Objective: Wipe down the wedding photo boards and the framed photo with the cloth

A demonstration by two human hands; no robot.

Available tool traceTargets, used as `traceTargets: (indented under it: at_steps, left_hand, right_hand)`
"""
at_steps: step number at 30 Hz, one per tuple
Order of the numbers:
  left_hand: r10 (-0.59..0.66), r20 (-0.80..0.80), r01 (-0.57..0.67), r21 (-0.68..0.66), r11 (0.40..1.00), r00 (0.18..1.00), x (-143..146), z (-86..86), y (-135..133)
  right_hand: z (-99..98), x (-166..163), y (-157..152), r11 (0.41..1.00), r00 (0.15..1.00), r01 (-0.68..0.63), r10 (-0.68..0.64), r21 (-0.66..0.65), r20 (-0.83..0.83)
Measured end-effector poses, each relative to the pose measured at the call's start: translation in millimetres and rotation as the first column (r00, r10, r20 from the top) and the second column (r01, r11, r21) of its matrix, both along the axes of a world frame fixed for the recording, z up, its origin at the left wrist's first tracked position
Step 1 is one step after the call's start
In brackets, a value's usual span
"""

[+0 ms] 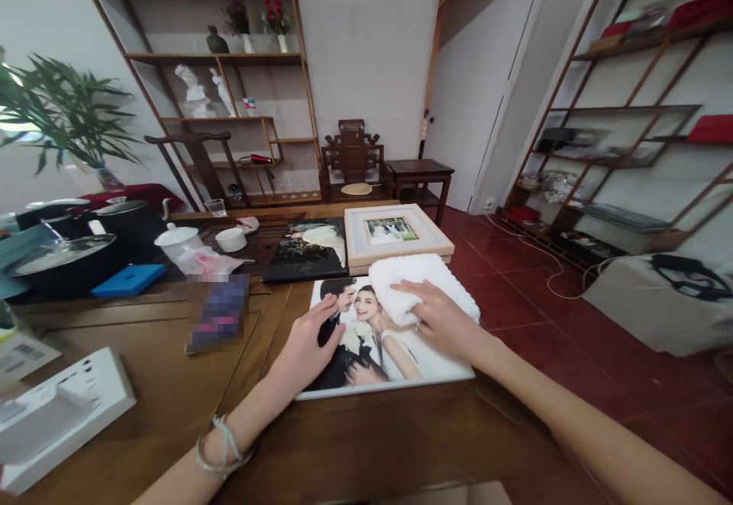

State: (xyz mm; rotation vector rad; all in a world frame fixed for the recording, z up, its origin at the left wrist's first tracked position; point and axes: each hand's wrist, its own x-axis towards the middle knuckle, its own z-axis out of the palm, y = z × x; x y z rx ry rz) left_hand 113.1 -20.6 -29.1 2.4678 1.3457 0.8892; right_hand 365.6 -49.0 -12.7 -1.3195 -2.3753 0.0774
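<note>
A large wedding photo print (pixel 366 352) lies flat on the wooden table (pixel 343 444) in front of me. My left hand (pixel 306 348) rests flat on its left edge, fingers stretched out, holding it down. My right hand (pixel 438 318) presses a white folded towel (pixel 421 283) onto the upper right part of the print, fingers curled over the cloth. A second dark photo print (pixel 309 249) and a framed photo in a pale wooden frame (pixel 395 234) lie just behind.
Black pots (pixel 62 257), a blue pad (pixel 129 280), white cups (pixel 232 239) and a white teapot (pixel 177 241) crowd the table's left. A white box (pixel 57 413) sits near left. Chairs, shelves and a grey bag (pixel 658 302) stand on the red tiled floor.
</note>
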Motion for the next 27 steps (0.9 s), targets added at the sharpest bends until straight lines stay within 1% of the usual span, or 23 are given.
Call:
traceTargets:
  at_steps: [3, 5, 7, 10, 14, 16, 17, 20, 24, 27]
  left_hand:
    - [0.0, 0.004, 0.0, -0.001, 1.0, 1.0, 0.1, -1.0, 0.3]
    - [0.008, 0.016, -0.008, 0.005, 1.0, 1.0, 0.1, -1.9, 0.5]
    - [0.02, 0.032, -0.021, 0.011, 1.0, 0.999, 0.0, -2.4, 0.8]
    - [0.048, 0.055, -0.049, 0.02, 0.999, 0.997, -0.4, -2.4, 1.2]
    - [0.073, 0.055, -0.073, 0.003, 0.997, 0.996, -0.6, -2.7, 2.2]
    - [0.067, 0.044, -0.067, -0.012, 0.998, 0.997, -0.6, -3.5, 2.8]
    - [0.061, 0.039, -0.061, -0.015, 0.998, 0.997, -0.7, -4.0, 3.1]
    - [0.049, 0.03, -0.049, -0.013, 0.999, 0.998, -1.3, -5.4, 4.2]
    - [0.037, 0.02, -0.037, -0.007, 0.999, 0.999, -2.9, -6.1, 5.6]
    - [0.034, 0.018, -0.034, -0.001, 0.999, 0.999, -3.8, -6.1, 5.8]
  right_hand:
    - [-1.0, -3.0, 5.9, 1.0, 0.999, 0.027, -0.028, 0.009, 0.034]
    - [-0.1, -6.1, -0.1, 0.999, 0.997, 0.034, -0.035, 0.014, 0.066]
    - [1.4, -9.9, -14.6, 1.0, 0.995, 0.018, -0.018, -0.003, 0.096]
    - [1.8, -16.4, -48.4, 0.999, 0.991, -0.024, 0.03, -0.042, 0.134]
    - [-4.3, -23.3, -93.8, 0.993, 0.983, -0.117, 0.119, -0.029, 0.143]
    - [-7.0, -24.7, -104.4, 0.987, 0.978, -0.159, 0.158, -0.008, 0.138]
    - [-7.4, -24.8, -105.0, 0.987, 0.977, -0.161, 0.16, -0.004, 0.139]
    - [-4.9, -23.2, -88.3, 0.995, 0.984, -0.102, 0.102, -0.004, 0.147]
    - [-0.3, -17.8, -40.1, 1.0, 0.989, 0.004, -0.003, -0.006, 0.147]
    - [0.0, -13.0, -7.7, 0.998, 0.993, 0.056, -0.057, 0.017, 0.108]
